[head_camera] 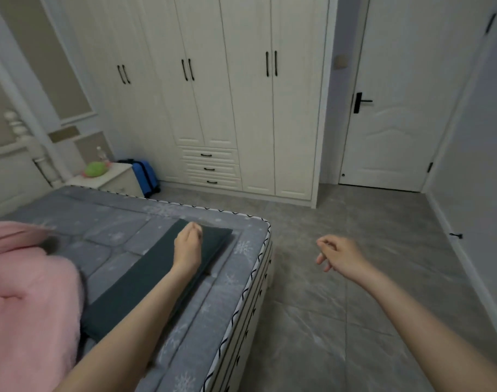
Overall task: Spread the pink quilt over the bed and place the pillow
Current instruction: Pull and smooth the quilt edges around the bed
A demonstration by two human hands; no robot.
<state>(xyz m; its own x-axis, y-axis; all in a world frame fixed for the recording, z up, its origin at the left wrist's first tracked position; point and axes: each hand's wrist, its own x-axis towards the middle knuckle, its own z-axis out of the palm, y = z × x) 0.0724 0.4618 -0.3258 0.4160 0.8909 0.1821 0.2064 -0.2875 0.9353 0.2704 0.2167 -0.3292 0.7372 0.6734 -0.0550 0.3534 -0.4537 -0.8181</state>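
The pink quilt [26, 292] lies bunched in a heap on the left part of the bed [123, 222], a grey mattress with a snowflake pattern. A dark green folded cloth [145, 281] lies flat along the bed's near right corner. My left hand [188, 244] hovers over that dark cloth with fingers curled and nothing in it. My right hand [338, 254] is out over the floor to the right of the bed, fingers loosely curled and apart, holding nothing. No pillow is in view.
A white nightstand [114, 179] with a green object stands at the bed's head, a blue bag [145, 174] beside it. A cream wardrobe [227, 94] fills the far wall, a white door [397, 108] to its right. Grey tiled floor [354, 306] lies right of the bed.
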